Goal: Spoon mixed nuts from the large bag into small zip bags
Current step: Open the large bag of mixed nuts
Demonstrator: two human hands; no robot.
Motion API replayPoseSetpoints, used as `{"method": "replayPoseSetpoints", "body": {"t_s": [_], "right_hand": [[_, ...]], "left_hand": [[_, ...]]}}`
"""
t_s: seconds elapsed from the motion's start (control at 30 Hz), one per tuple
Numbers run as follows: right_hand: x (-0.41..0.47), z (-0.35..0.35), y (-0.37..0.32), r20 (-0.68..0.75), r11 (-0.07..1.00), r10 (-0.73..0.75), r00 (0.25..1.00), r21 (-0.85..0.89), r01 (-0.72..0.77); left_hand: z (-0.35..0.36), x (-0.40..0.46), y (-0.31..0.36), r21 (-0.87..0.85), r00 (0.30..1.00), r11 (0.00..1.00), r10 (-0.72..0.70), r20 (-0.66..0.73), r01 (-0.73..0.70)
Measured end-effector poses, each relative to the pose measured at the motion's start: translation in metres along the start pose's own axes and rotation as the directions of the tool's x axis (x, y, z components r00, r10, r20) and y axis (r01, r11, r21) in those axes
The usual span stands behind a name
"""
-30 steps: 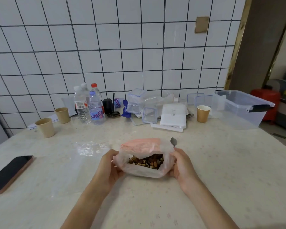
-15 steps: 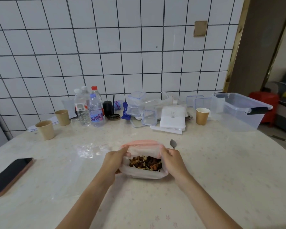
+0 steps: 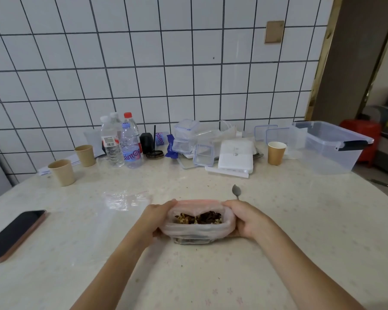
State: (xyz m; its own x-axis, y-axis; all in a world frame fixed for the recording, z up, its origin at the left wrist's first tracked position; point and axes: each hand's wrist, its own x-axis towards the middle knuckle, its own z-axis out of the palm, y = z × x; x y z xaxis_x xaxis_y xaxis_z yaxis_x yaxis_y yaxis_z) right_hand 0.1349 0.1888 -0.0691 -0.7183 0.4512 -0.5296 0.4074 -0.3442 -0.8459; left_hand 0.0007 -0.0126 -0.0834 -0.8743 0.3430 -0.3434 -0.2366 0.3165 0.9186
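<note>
The large clear bag [image 3: 197,230] with a pink zip strip stands open on the table in front of me, its rim folded down, and mixed nuts [image 3: 198,218] show inside. My left hand [image 3: 156,218] grips the bag's left side. My right hand [image 3: 248,218] grips the right side and also holds a metal spoon [image 3: 236,190], whose bowl sticks up behind the fingers. A small empty zip bag [image 3: 126,198] lies flat on the table, left of and behind the large bag.
A black phone [image 3: 14,233] lies at the left edge. Paper cups [image 3: 62,172], water bottles [image 3: 128,144], clear food boxes [image 3: 203,153], a white box [image 3: 235,156] and a big clear tub [image 3: 329,146] line the back by the tiled wall.
Both hands have moved inward and rolled the bag's rim down, so the bag stands lower and its mouth is narrower. The spoon stayed in my right hand.
</note>
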Motion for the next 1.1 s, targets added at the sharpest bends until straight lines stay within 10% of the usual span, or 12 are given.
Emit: {"method": "replayPoseSetpoints", "body": {"t_s": [0.1, 0.23, 0.3, 0.4, 0.57, 1.1], "right_hand": [[-0.003, -0.003, 0.000, -0.138, 0.921, -0.243, 0.960, -0.343, 0.184], [-0.012, -0.011, 0.005, 0.015, 0.411, -0.688, 0.726, -0.816, 0.406], [-0.016, -0.011, 0.006, 0.207, 0.189, -0.779, 0.592, -0.822, 0.537], [-0.021, -0.007, 0.008, 0.388, 0.052, -0.648, 0.655, -0.836, 0.547], [-0.027, -0.010, 0.011, 0.429, 0.004, -0.404, 0.808, -0.883, 0.470], [0.020, -0.013, 0.009, 0.417, 0.010, -0.457, 0.786, -0.881, 0.473]], "left_hand": [[-0.006, -0.006, -0.004, 0.408, 0.946, 0.876, 0.315, -0.075, -0.259], [-0.014, -0.018, -0.001, 0.538, 0.740, 0.578, 0.659, 0.135, -0.613], [-0.014, -0.024, 0.005, 0.545, 0.690, 0.474, 0.658, 0.302, -0.691], [-0.010, -0.029, 0.009, 0.668, 0.728, 0.348, 0.519, 0.448, -0.658], [-0.012, -0.033, 0.011, 0.756, 0.792, 0.295, 0.410, 0.453, -0.585], [-0.019, 0.018, 0.009, 0.790, 0.839, 0.307, 0.326, 0.436, -0.530]]}}
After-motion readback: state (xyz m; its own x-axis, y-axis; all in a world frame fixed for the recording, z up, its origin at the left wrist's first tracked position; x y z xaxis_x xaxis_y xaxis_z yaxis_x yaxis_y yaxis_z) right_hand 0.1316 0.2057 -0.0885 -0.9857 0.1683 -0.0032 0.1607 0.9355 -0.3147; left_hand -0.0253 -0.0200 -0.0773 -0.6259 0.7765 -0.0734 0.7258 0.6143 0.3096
